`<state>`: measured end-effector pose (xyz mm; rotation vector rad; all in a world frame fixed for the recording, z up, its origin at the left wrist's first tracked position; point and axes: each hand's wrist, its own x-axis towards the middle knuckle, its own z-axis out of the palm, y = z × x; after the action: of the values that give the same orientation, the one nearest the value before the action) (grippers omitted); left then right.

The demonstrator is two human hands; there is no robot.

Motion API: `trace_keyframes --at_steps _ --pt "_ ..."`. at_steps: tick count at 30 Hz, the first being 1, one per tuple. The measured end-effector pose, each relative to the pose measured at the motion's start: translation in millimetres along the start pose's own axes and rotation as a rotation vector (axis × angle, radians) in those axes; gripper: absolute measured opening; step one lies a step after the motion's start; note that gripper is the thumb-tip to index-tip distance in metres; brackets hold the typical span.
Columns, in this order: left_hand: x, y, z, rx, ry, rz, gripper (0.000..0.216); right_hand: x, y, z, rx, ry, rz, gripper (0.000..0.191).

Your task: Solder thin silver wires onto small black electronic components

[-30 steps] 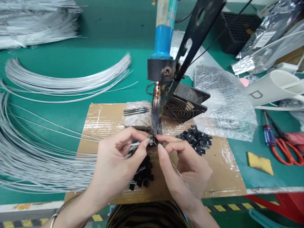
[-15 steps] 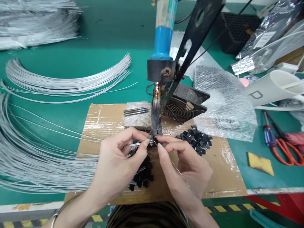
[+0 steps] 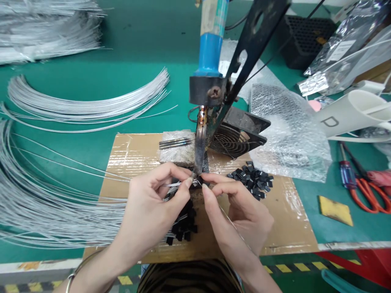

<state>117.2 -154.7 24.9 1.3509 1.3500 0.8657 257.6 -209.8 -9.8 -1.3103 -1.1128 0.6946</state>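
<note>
My left hand [image 3: 152,207] pinches the ends of thin silver wires [image 3: 61,203] between thumb and forefinger, right under the tip of a mounted soldering iron [image 3: 200,142] with a blue handle. My right hand [image 3: 238,211] pinches a small black component [image 3: 200,180] against those wire ends, and a thin solder wire runs back across its palm. Both pinches meet at the iron's tip above a taped cardboard pad [image 3: 284,219]. Below my left fingers lies a heap of wires with black parts attached [image 3: 183,224].
Loose black components [image 3: 250,178] lie to the right on the cardboard, beside a small black fan [image 3: 236,134] and bubble wrap [image 3: 287,130]. Curved wire bundles [image 3: 82,106] cover the green table at left. A screwdriver [image 3: 345,171], red scissors [image 3: 369,195] and a yellow sponge [image 3: 334,209] lie right.
</note>
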Motion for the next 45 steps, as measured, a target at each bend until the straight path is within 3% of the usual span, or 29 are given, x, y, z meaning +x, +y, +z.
trace_keyframes --at_steps 32,45 --pt "-1.4 1.5 0.1 0.101 0.003 -0.045 0.008 -2.7 1.3 -0.1 -0.007 -0.004 -0.003 0.019" --pt "-3.6 0.1 -1.3 0.105 0.013 -0.003 0.009 0.4 -4.0 5.0 -0.034 0.078 -0.065 0.019"
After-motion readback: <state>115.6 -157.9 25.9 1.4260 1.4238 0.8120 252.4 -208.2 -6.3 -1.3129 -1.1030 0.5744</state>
